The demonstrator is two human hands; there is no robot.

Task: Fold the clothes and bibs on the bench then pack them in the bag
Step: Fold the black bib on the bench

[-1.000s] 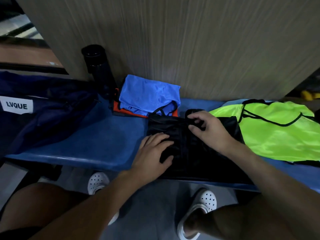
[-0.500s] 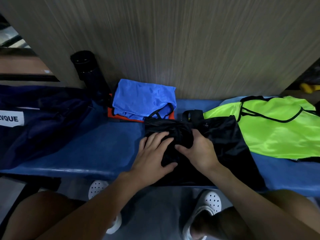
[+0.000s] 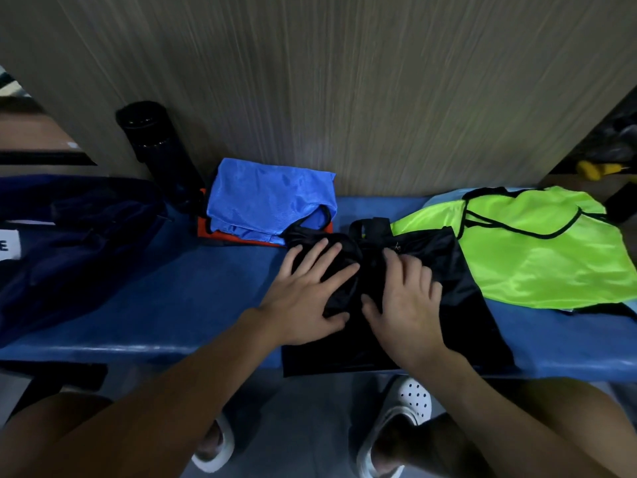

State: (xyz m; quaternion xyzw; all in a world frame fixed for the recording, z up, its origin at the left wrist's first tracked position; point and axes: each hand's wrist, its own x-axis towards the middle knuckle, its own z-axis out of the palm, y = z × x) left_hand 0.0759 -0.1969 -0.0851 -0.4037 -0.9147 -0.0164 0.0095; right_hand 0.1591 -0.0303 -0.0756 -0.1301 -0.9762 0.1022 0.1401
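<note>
Pressing black garment (image 3: 458, 270) flat: left hand (image 3: 306, 298) and right hand (image 3: 406, 301) both open, palms down. Risk: slick fabric overhangs bench (image 3: 172, 305) edge below the wrists, could slide off once released.

The long padded bench (image 3: 213, 298) is showing a deep blue all along its top. At the far left a dark navy fabric bag (image 3: 79, 243) is carrying a white label (image 3: 8, 244) with black lettering. A glossy black cylindrical flask (image 3: 155, 150) is standing against the grey-brown, vertically streaked panel wall (image 3: 344, 91). The folded bright blue mesh bib (image 3: 272, 198) is lying over an orange-red folded bib (image 3: 220, 236), its edging showing black. A shiny black garment (image 3: 458, 298) is spreading near the middle, and on the right a neon yellow-green bib (image 3: 537, 250) is showing thin black trim. Below, white perforated clogs (image 3: 410, 405) are peeking out.
</note>
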